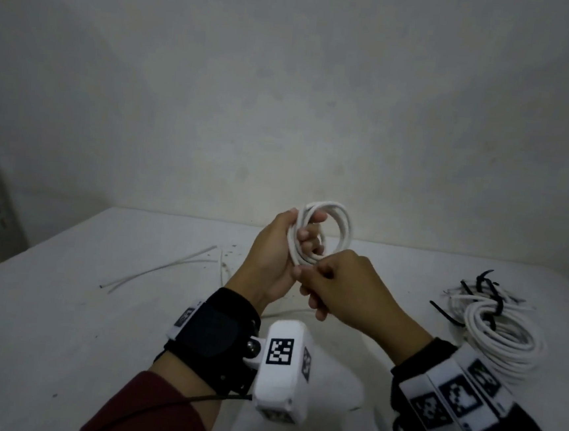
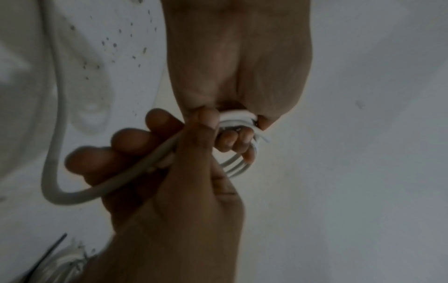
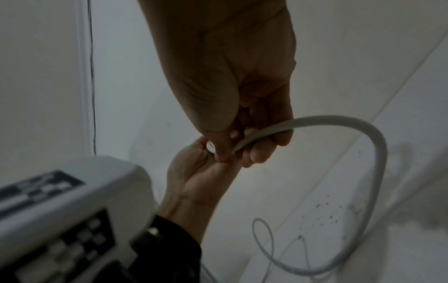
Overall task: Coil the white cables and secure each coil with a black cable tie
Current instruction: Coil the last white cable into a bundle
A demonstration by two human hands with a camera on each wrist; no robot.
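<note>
1. Two hands raised above the white table (image 1: 62, 299), both busy with one white cable coil (image 1: 330, 226).
2. Left hand (image 1: 272, 255): fingers (image 1: 309, 233) curled through the middle of the coil, thumb on the outer side, several loops gripped together. Coil upright in the air, clear of the table, in front of the pale wall (image 1: 288, 78).
3. Right hand (image 1: 342, 289): just below the coil and touching the left hand at its lower edge, thumb and forefinger pressed together on the loose run of the same cable, other fingers curled under it.
4. From the left wrist view: loops (image 2: 232, 166) visible between the curled fingers, and loose cable (image 2: 55, 134) falling from the right hand in a wide bend to the table.
5. From the right wrist view: same loose cable (image 3: 373, 145) arching out of the pinch and down to the table, ending in a thinner curl (image 3: 264, 239).
6. Finished coils (image 1: 503, 334) on the right part of the table, well apart from the hands, white, stacked, with black cable ties (image 1: 491, 298) wrapped round them, tie tails sticking out.
7. Some thin white wire pieces (image 1: 165, 266) on the left part of the table, near dark specks (image 1: 230, 250).
8. Black wrist straps with white marker-covered camera units on both wrists (image 1: 284, 363); dark red sleeve (image 1: 156, 410) on the left arm.
</note>
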